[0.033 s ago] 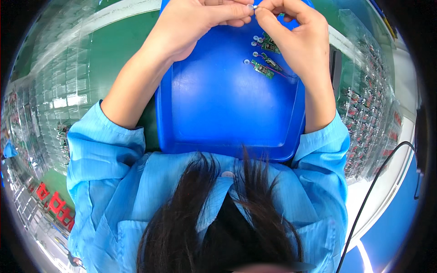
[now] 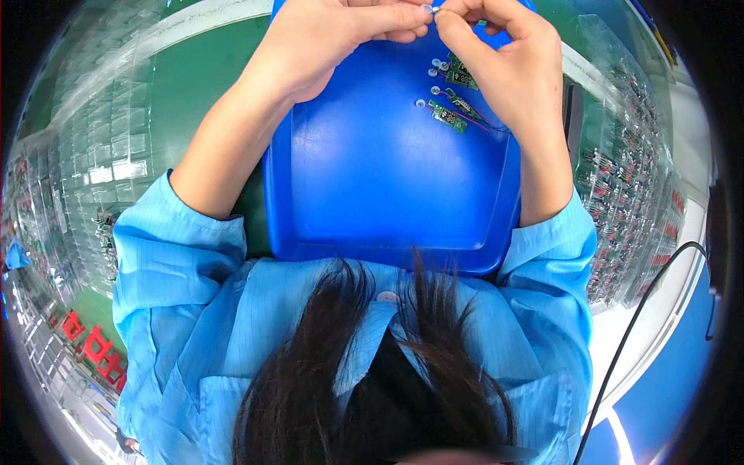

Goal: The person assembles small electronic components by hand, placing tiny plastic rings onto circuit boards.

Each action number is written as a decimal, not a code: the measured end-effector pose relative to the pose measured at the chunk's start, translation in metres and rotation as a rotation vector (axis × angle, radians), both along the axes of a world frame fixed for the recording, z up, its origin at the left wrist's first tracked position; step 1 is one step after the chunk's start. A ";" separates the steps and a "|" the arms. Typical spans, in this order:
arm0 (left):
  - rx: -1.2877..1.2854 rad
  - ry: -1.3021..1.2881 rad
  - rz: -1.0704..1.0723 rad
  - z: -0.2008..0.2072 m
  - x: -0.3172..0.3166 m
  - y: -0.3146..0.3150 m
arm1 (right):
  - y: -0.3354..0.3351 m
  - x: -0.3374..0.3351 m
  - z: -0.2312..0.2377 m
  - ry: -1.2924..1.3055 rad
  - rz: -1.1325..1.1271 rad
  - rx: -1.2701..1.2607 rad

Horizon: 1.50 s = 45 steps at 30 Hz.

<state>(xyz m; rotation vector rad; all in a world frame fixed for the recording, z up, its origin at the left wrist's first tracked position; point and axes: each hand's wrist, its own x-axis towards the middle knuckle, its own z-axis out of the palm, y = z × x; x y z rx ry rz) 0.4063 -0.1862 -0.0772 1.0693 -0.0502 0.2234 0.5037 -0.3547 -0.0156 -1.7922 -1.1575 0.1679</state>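
Over the far end of the blue tray [image 2: 387,186], my left hand [image 2: 341,35] and my right hand [image 2: 508,58] meet fingertip to fingertip. Both are closed in a pinch on a small silvery piece [image 2: 435,10], too small and too covered to name its kind. In the tray, just left of and below my right hand, lie several small green circuit boards [image 2: 448,116]. Thin wires run from them, and small pale round discs [image 2: 421,103] sit at their left ends. My right hand partly hides the boards.
On the right, clear plastic trays [image 2: 620,209] hold many small wired parts. Stacked clear trays [image 2: 116,147] stand on the green work surface [image 2: 194,93] at left. A black cable [image 2: 643,298] curves down the right side. Red objects [image 2: 99,349] show at lower left.
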 end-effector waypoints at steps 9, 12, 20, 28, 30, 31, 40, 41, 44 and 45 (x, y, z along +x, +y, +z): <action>0.309 0.170 0.176 0.013 -0.009 -0.009 | -0.005 0.013 -0.024 -0.230 -0.061 -0.027; 0.147 0.248 0.107 0.009 -0.006 -0.012 | -0.004 0.005 -0.019 -0.260 -0.090 -0.038; 0.377 -0.007 0.362 -0.008 0.004 -0.014 | 0.000 -0.016 0.006 -0.413 -0.097 -0.053; 0.244 0.199 0.207 0.004 -0.007 -0.017 | -0.007 0.009 -0.019 -0.385 -0.084 -0.018; 0.446 -0.346 0.238 -0.010 -0.001 -0.013 | -0.007 0.007 -0.019 -0.372 -0.089 -0.053; 0.442 -0.341 0.237 -0.012 -0.002 -0.013 | -0.008 0.006 -0.018 -0.310 -0.114 -0.066; 0.313 0.041 0.311 0.018 -0.010 -0.028 | -0.010 0.022 -0.026 0.161 -0.045 -0.002; 0.618 -0.076 0.447 0.024 -0.013 -0.030 | -0.010 0.022 -0.024 0.157 -0.042 0.001; 0.935 -0.226 0.542 0.031 -0.019 -0.024 | -0.009 0.025 -0.019 0.196 -0.020 0.030; 0.955 -0.189 0.552 0.041 -0.020 -0.022 | -0.012 0.032 -0.018 0.059 -0.063 0.032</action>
